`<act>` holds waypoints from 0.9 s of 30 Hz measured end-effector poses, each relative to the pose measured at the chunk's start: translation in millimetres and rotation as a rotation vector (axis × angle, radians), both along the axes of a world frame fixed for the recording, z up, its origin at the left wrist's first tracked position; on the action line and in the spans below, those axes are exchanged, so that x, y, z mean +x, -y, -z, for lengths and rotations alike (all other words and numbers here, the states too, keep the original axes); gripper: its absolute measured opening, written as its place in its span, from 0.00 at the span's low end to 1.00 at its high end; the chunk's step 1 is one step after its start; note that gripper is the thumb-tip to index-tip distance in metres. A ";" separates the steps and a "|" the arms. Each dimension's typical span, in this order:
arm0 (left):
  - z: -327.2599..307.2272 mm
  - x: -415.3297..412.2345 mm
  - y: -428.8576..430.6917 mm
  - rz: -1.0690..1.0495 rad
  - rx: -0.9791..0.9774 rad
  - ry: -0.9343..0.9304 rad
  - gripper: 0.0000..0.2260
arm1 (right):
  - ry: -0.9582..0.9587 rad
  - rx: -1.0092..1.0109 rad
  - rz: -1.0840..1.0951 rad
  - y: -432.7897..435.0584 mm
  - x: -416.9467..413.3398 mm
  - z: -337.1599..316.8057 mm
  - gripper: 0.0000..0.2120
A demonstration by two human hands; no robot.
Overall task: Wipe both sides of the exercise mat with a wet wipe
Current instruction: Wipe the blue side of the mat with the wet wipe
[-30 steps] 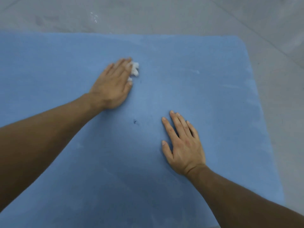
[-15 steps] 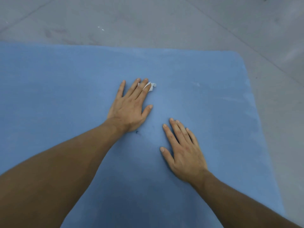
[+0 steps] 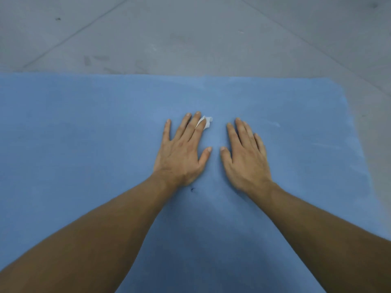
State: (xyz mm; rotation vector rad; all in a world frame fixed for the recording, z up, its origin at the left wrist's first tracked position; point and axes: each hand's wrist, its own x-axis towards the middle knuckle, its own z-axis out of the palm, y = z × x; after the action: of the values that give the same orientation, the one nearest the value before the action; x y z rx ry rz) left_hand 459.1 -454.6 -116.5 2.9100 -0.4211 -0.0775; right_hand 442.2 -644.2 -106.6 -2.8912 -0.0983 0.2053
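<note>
Fingers (image 3: 185, 126) of the left hand (image 3: 182, 154) lie straight and spread, flat on the blue exercise mat (image 3: 84, 134). They press down a crumpled white wet wipe (image 3: 207, 122), whose edge pokes out beside the index and middle fingertips. The right hand (image 3: 246, 159) rests just beside it, palm down, fingers straight and close together, holding nothing; the mat lies spread on a grey floor (image 3: 190, 34), with a small dark speck (image 3: 192, 189) by the left wrist.

Grey tiled floor (image 3: 190, 34), blue exercise mat (image 3: 84, 123) spread flat on it.
</note>
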 end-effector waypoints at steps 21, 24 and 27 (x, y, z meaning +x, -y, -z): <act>-2.1 118.0 -48.5 -0.289 -0.027 -0.063 0.28 | 0.043 -0.063 0.079 -10.8 19.1 6.0 0.36; -2.4 121.0 -44.1 -0.244 -0.036 -0.038 0.26 | 0.041 -0.063 0.082 -10.3 20.4 4.7 0.36; -7.5 124.8 -40.7 -0.124 -0.019 -0.052 0.26 | 0.028 -0.061 0.071 -9.6 20.6 4.6 0.37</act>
State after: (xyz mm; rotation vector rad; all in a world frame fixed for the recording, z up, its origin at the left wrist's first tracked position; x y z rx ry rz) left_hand 583.9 -413.9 -109.0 2.9002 -0.2302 -0.1298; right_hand 462.9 -634.6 -111.2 -2.9525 0.0057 0.1574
